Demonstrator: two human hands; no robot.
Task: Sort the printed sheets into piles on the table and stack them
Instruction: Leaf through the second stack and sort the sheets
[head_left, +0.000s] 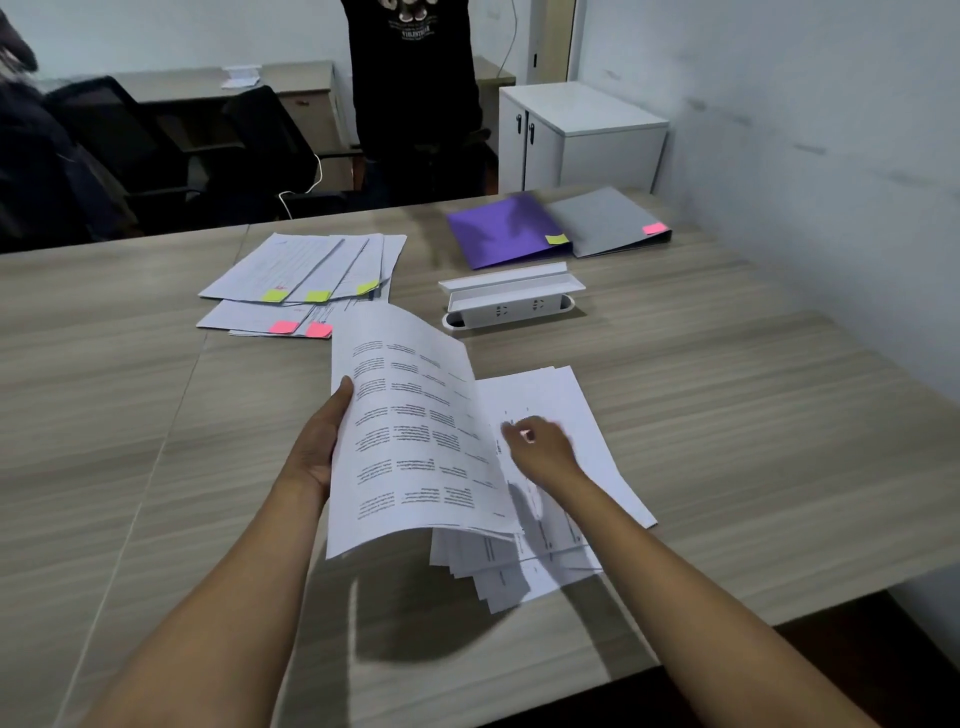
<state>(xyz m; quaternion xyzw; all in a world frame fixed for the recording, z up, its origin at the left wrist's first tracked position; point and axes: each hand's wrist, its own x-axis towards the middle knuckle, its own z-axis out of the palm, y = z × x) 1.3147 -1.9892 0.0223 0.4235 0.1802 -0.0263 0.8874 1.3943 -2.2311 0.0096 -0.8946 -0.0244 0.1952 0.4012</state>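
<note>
Head view: the left hand (319, 441) grips a lifted white printed sheet (410, 431) by its edge, exposing the loose paper pile (571, 415) on the wooden table (727, 389); the right hand (540, 449) pinches there, seemingly picking the next page.

Two hands were in view: one left hand (318, 447) and one right hand (540, 449). Two folders lay on the table (727, 415): one purple folder (501, 231), one grey folder (602, 221). Sticky tabs numbered seven: four yellow-green tabs (274, 295) and three pink tabs (284, 326). One socket box (511, 301) carried two outlets. The loose sheets (571, 405) could not be counted.
</note>
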